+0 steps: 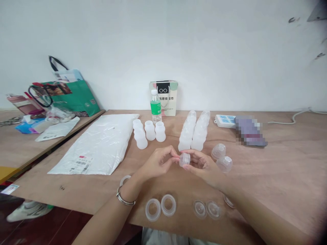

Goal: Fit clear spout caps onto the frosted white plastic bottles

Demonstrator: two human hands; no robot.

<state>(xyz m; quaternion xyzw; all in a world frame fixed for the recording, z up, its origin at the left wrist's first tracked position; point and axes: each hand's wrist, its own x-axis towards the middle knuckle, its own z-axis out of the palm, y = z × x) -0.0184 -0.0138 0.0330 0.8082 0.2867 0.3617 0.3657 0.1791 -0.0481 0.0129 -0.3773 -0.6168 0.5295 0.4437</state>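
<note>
Between my two hands is a small translucent plastic cap [185,159] with a ridged side. My left hand [159,160] pinches its left edge with thumb and fingertips. The fingers and thumb of my right hand [201,165] close around its right side. Just beyond stand two rows of white bottles with clear domed tops [198,137]. Several open-necked white bottles [141,139] stand further left. Two clear domes [224,164] lie beside my right hand. Nearer me lie translucent rings [148,211] and clear round discs [199,208]; my forearms partly cover one of each.
A large white mailing bag [97,143] lies at left. A water bottle [156,109] and a paper bag [170,95] stand by the wall. A power strip [224,119] and a blurred-out object [250,131] lie at back right. A green bag [81,98] stands on the left table.
</note>
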